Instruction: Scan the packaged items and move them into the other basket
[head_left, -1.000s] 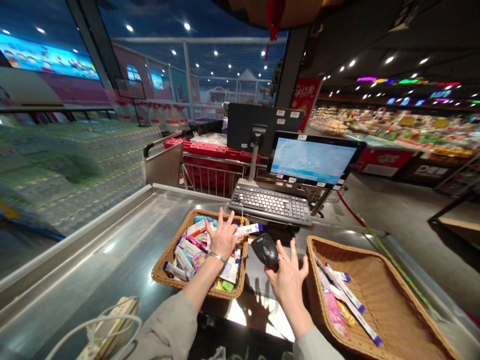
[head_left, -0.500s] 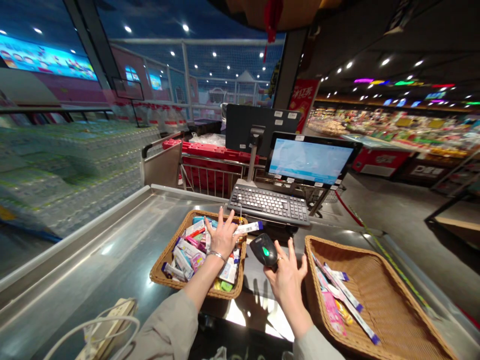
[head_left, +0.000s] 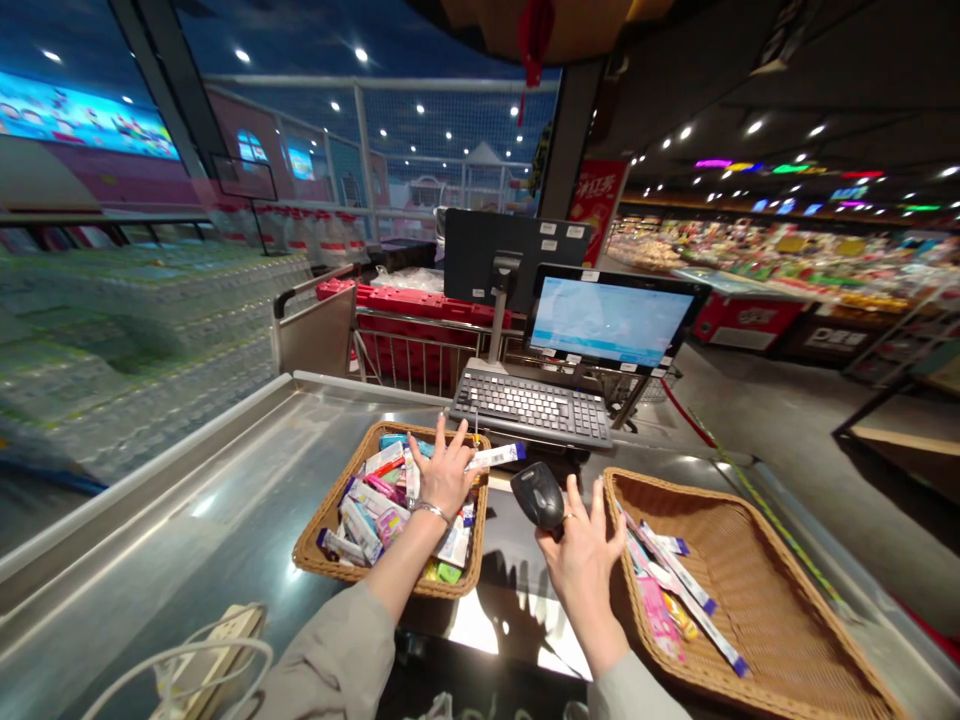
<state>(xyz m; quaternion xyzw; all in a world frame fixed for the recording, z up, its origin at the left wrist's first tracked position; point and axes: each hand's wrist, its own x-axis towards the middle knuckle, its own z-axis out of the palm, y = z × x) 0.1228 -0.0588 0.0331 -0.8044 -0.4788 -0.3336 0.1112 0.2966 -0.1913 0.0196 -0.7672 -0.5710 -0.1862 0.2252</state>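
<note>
Above the left wicker basket (head_left: 301, 556), my left hand (head_left: 444, 478) pinches a slim white-and-purple package (head_left: 498, 456) that points right, its printed barcode facing up. Several small packets and boxes (head_left: 366, 520) fill that basket under the hand. My right hand (head_left: 583, 545) grips a black handheld barcode scanner (head_left: 538, 495), whose head is just right of and below the package's end. The scanner's handle is mostly hidden by my fingers. To the right, a second wicker basket (head_left: 780, 580) holds several long slim packages (head_left: 679, 570) and a pink packet (head_left: 663, 622) along its left side.
A keyboard (head_left: 532, 405) and a lit screen (head_left: 609, 320) stand behind the baskets, with a dark monitor (head_left: 472, 255) beside them. A power strip (head_left: 214, 660) with white cables lies on the metal counter (head_left: 225, 530) at the lower left.
The scanner has turned and shifted slightly right with my right hand, and the green light on it no longer shows. My left hand still holds the slim package. The view has shifted slightly.
</note>
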